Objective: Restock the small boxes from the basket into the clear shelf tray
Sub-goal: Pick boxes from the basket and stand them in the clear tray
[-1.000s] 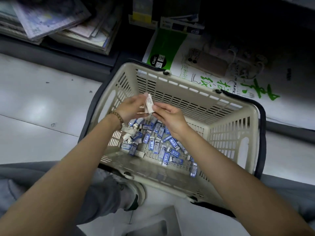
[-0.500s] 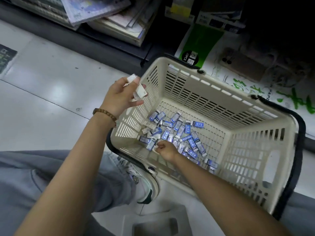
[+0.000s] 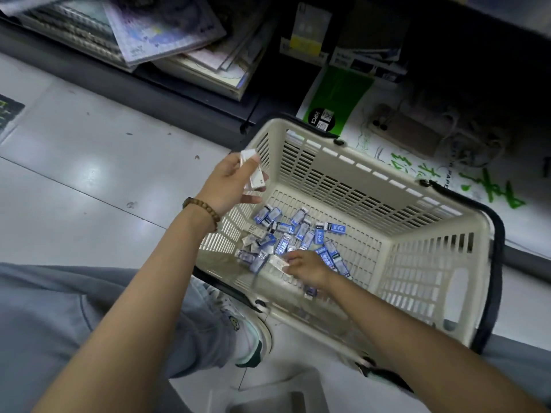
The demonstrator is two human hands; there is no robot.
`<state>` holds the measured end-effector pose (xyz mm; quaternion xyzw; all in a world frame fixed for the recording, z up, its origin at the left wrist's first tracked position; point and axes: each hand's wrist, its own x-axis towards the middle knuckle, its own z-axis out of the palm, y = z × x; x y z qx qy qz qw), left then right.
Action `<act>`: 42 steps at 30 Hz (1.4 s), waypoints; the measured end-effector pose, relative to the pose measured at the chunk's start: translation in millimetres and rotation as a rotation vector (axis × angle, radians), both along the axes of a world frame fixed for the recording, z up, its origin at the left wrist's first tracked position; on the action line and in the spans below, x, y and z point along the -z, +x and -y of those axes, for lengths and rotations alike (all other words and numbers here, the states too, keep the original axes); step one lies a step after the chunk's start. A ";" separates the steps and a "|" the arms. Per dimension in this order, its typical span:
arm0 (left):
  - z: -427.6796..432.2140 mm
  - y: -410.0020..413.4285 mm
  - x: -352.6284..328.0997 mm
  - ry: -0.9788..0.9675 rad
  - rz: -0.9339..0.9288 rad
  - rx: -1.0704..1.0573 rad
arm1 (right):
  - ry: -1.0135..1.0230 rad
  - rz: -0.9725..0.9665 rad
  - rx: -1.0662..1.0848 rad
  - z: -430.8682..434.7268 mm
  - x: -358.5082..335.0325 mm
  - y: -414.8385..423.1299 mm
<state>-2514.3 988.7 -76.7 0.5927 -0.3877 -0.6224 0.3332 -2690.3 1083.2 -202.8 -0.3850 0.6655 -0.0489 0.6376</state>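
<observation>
A cream plastic basket [image 3: 423, 222] with black handles stands on the floor. Several small blue-and-white boxes [image 3: 301, 231] lie scattered on its bottom. My left hand [image 3: 229, 186], with a bead bracelet at the wrist, is raised at the basket's left rim and grips a few small white boxes [image 3: 253, 171]. My right hand [image 3: 304, 265] is down inside the basket and pinches one small white box [image 3: 278, 261] among the pile. The clear shelf tray is not in view.
A low dark shelf [image 3: 185, 93] runs along the top with stacked booklets [image 3: 167, 34] and packs. A green-and-white paper pack [image 3: 337, 93] lies behind the basket. My grey trouser legs and a shoe [image 3: 250, 338] are beside the basket's near-left corner on the pale tiled floor.
My hands have parted from above the basket: the left one stayed up at the left rim with its boxes, the right one dropped into the pile and took hold of a box.
</observation>
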 end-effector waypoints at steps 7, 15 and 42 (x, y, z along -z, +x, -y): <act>21.9 -75.5 -76.5 -0.099 0.131 0.369 | -0.204 0.171 0.209 37.5 -160.2 -103.5; 15.7 -119.7 -132.4 0.061 -0.282 0.360 | -0.685 0.303 0.559 52.9 -291.1 -148.8; 25.4 -165.8 -150.8 -0.277 -0.148 0.741 | -0.715 0.407 0.697 52.3 -296.6 -138.9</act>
